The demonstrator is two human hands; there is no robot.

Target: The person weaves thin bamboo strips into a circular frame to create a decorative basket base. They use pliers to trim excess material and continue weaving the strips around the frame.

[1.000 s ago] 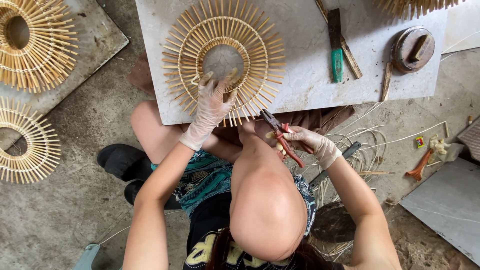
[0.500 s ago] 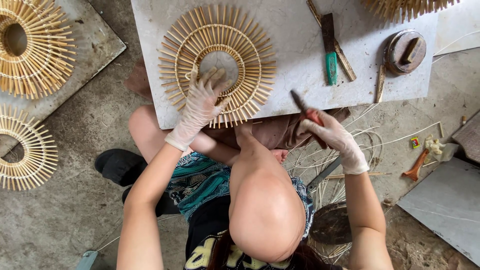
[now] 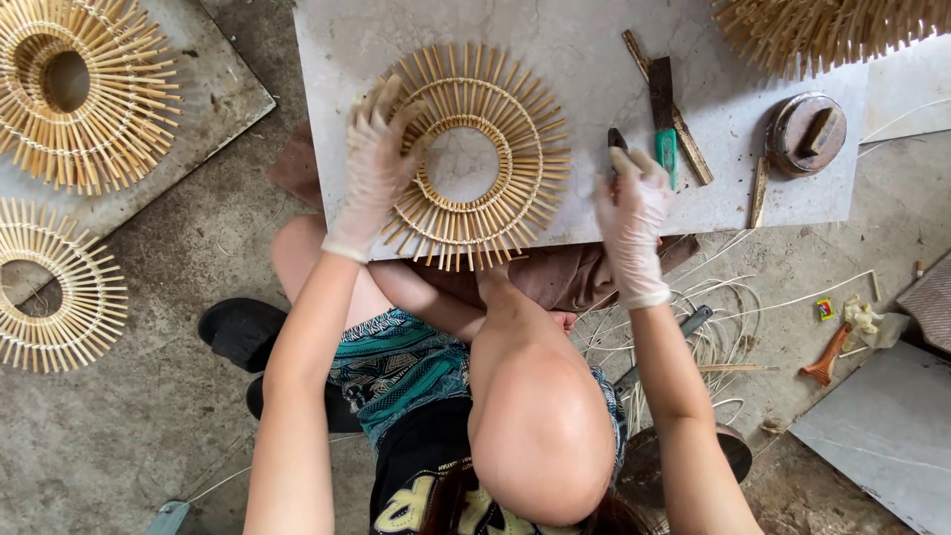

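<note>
A round sunburst ring of bamboo sticks [image 3: 500, 94] lies flat on a pale stone slab [image 3: 575, 50] in front of me. My left hand [image 3: 374, 163], in a thin white glove, rests on the ring's left edge with its fingers spread over the sticks. My right hand [image 3: 631, 213], also gloved, is closed around a pair of pliers [image 3: 616, 139]. Their dark tip pokes up above the knuckles, just right of the ring near the slab's front edge. The pliers' handles are hidden in the fist.
On the slab, right of my right hand, lie a green-handled blade [image 3: 664, 124], wooden strips and a round rusty metal piece [image 3: 804, 134]. Finished bamboo rings [image 3: 84, 89] [image 3: 54, 287] lie at the left, another at top right [image 3: 822, 30]. Loose rattan strands [image 3: 713, 327] and an orange-handled tool [image 3: 822, 359] lie on the floor.
My left hand slid from the ring's centre to its left edge. My right hand rose from below the slab's edge onto the slab with the pliers.
</note>
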